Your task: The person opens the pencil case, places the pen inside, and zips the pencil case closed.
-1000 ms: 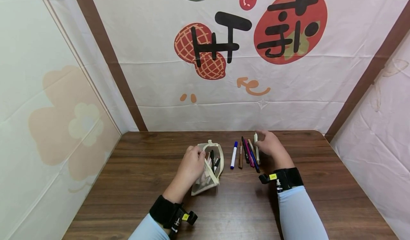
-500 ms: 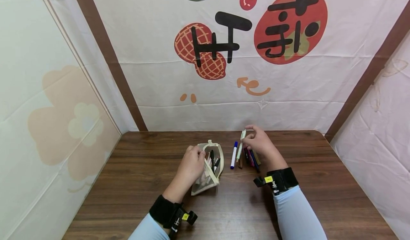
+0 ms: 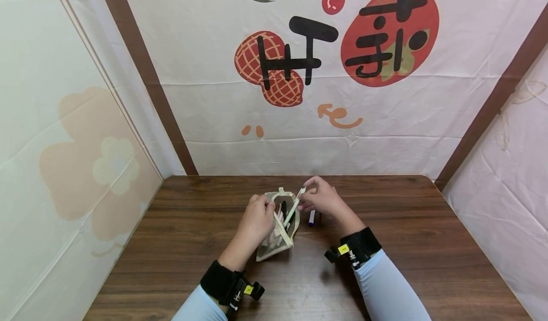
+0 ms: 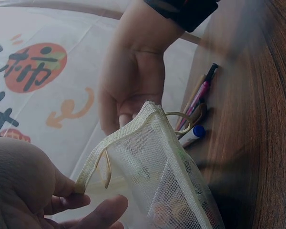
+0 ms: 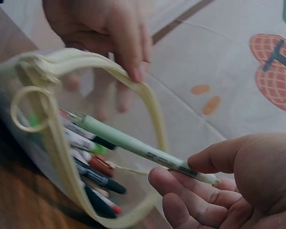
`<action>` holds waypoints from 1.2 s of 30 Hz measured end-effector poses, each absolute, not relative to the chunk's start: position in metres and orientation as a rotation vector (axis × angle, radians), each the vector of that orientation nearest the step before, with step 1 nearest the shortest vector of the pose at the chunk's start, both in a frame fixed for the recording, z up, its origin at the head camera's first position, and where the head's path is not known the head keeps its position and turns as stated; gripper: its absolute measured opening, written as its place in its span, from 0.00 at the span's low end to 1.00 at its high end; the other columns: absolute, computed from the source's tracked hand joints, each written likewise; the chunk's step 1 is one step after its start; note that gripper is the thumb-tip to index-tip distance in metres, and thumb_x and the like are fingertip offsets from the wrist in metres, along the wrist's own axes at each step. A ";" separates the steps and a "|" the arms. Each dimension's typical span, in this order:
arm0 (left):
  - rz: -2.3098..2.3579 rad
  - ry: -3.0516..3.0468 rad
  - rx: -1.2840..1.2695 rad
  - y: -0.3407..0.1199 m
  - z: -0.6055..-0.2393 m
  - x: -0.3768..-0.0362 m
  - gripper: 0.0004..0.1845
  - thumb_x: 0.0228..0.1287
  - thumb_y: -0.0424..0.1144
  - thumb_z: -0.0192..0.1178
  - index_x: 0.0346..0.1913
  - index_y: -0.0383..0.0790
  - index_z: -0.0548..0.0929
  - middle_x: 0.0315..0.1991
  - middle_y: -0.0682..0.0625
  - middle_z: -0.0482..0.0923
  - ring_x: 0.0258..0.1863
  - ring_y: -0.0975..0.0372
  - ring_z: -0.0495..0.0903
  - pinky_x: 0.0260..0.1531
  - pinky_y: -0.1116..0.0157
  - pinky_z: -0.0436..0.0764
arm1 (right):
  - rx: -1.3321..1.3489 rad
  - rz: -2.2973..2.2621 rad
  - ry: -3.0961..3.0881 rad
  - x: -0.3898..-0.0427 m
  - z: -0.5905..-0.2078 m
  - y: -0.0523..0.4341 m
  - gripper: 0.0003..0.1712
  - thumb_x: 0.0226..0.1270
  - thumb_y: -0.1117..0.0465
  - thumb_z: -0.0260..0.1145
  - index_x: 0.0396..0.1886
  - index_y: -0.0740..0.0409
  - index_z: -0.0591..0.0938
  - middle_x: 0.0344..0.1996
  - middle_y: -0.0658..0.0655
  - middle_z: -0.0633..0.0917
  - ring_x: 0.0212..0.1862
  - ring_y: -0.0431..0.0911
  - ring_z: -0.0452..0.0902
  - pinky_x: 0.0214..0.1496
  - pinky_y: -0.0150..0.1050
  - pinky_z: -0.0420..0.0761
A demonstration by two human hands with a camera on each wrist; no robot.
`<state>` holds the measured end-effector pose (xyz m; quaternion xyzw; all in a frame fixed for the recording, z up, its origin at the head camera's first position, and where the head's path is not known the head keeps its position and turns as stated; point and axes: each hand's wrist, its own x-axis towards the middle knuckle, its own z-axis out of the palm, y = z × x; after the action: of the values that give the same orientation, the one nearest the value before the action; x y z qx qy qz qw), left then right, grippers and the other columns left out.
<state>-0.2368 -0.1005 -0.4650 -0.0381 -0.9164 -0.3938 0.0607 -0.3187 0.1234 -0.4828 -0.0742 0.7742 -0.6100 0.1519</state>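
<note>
Pinched between thumb and fingertips, the pale green pen (image 5: 143, 149) sits in the right hand (image 3: 323, 199) by its back end, so its long axis runs away from the grip, down and leftward in the head view, with the clear tip already inside the mouth of the pouch (image 3: 277, 226) at frame centre. In the right wrist view the pen slants from the fingers (image 5: 181, 179) at lower right up to the tip at centre left, crossing over the yellow rim, above the pens (image 5: 93, 171) already packed inside. The left hand (image 3: 255, 221) grips the pouch's left rim, fingers curled over the edge and holding the mouth wide; the mesh wall and rim tape show close up in the left wrist view (image 4: 148, 157). Both hands are at the pouch, the right just beside its upper right edge, the left touching it. On the table (image 3: 428, 245), right of the pouch and mostly hidden behind the right hand, lie loose pens: a blue-capped marker (image 3: 311, 218) shows in the head view, and pink and tan ones (image 4: 198, 98) in the left wrist view. Against the frame a second ago, the right hand has left the row of loose pens at centre right and travelled left to the pouch, carrying the green pen; the left hand and pouch have not shifted.
</note>
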 end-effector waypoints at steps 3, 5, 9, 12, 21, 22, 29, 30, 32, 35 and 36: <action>-1.197 -2.772 -0.108 -0.101 -0.465 -0.237 0.13 0.83 0.41 0.51 0.41 0.38 0.82 0.46 0.42 0.74 0.37 0.55 0.78 0.40 0.58 0.80 | -0.219 -1.723 2.172 -0.315 -0.486 0.113 0.26 0.75 0.64 0.67 0.66 0.64 0.67 0.41 0.64 0.91 0.41 0.60 0.92 0.41 0.51 0.91; -1.199 -2.773 -0.106 -0.101 -0.465 -0.238 0.13 0.83 0.41 0.51 0.41 0.38 0.82 0.46 0.42 0.74 0.37 0.55 0.78 0.40 0.59 0.79 | -0.227 -1.697 2.154 -0.311 -0.487 0.106 0.26 0.75 0.63 0.67 0.67 0.63 0.68 0.41 0.63 0.91 0.41 0.59 0.92 0.37 0.46 0.90; -1.202 -2.781 -0.100 -0.101 -0.466 -0.238 0.13 0.83 0.41 0.51 0.40 0.39 0.81 0.46 0.42 0.74 0.37 0.55 0.77 0.38 0.59 0.78 | -0.237 -1.676 2.112 -0.306 -0.493 0.094 0.27 0.75 0.63 0.68 0.67 0.63 0.68 0.39 0.64 0.91 0.36 0.55 0.92 0.34 0.43 0.89; -1.193 -2.783 -0.102 -0.101 -0.466 -0.239 0.13 0.82 0.41 0.52 0.39 0.39 0.81 0.46 0.42 0.74 0.37 0.55 0.77 0.39 0.59 0.78 | -0.261 -1.661 2.093 -0.304 -0.496 0.087 0.28 0.75 0.64 0.69 0.67 0.64 0.68 0.38 0.66 0.91 0.33 0.52 0.91 0.36 0.46 0.91; -1.170 -2.787 -0.104 -0.100 -0.466 -0.238 0.12 0.82 0.41 0.52 0.39 0.38 0.81 0.46 0.42 0.75 0.39 0.54 0.76 0.43 0.56 0.78 | -0.339 -1.538 2.149 -0.303 -0.491 0.094 0.29 0.73 0.62 0.71 0.69 0.66 0.76 0.39 0.65 0.92 0.38 0.55 0.92 0.42 0.47 0.91; -1.168 -2.783 -0.107 -0.100 -0.466 -0.238 0.12 0.82 0.40 0.53 0.39 0.38 0.81 0.45 0.42 0.75 0.39 0.54 0.77 0.43 0.56 0.79 | -0.348 -1.522 2.161 -0.303 -0.490 0.097 0.27 0.74 0.62 0.70 0.68 0.67 0.77 0.39 0.65 0.92 0.38 0.55 0.92 0.42 0.47 0.91; -1.146 -2.760 -0.128 -0.100 -0.467 -0.239 0.12 0.81 0.40 0.53 0.39 0.38 0.81 0.45 0.41 0.75 0.40 0.54 0.78 0.46 0.53 0.80 | -0.336 -1.450 2.358 -0.313 -0.485 0.122 0.14 0.78 0.61 0.65 0.55 0.65 0.85 0.35 0.62 0.92 0.32 0.51 0.91 0.37 0.49 0.91; -1.150 -2.761 -0.129 -0.100 -0.467 -0.239 0.12 0.81 0.40 0.53 0.39 0.38 0.81 0.45 0.41 0.75 0.40 0.54 0.77 0.46 0.53 0.80 | -0.319 -1.444 2.400 -0.315 -0.484 0.127 0.13 0.78 0.61 0.65 0.54 0.64 0.86 0.35 0.62 0.92 0.32 0.50 0.90 0.37 0.49 0.91; -1.152 -2.766 -0.130 -0.100 -0.467 -0.239 0.12 0.82 0.40 0.53 0.39 0.38 0.81 0.45 0.42 0.75 0.39 0.54 0.77 0.45 0.54 0.80 | -0.273 -1.431 2.476 -0.318 -0.483 0.136 0.12 0.78 0.60 0.64 0.52 0.63 0.86 0.38 0.63 0.91 0.34 0.51 0.90 0.37 0.48 0.90; -1.151 -2.770 -0.128 -0.101 -0.466 -0.238 0.12 0.82 0.40 0.53 0.40 0.38 0.82 0.45 0.42 0.75 0.39 0.55 0.77 0.45 0.54 0.80 | -0.199 -1.399 2.576 -0.323 -0.481 0.151 0.13 0.79 0.59 0.64 0.54 0.61 0.86 0.42 0.64 0.90 0.38 0.54 0.90 0.37 0.46 0.89; -1.151 -2.772 -0.126 -0.101 -0.466 -0.238 0.13 0.82 0.40 0.52 0.40 0.38 0.82 0.45 0.42 0.75 0.39 0.54 0.77 0.45 0.54 0.81 | -0.181 -1.381 2.609 -0.324 -0.480 0.156 0.13 0.80 0.58 0.63 0.54 0.61 0.85 0.44 0.65 0.90 0.40 0.55 0.90 0.37 0.45 0.88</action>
<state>-0.2378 -0.1006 -0.4660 -0.0419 -0.9205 -0.3824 0.0688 -0.3245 0.1561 -0.4804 -0.0610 0.8785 -0.4648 0.0918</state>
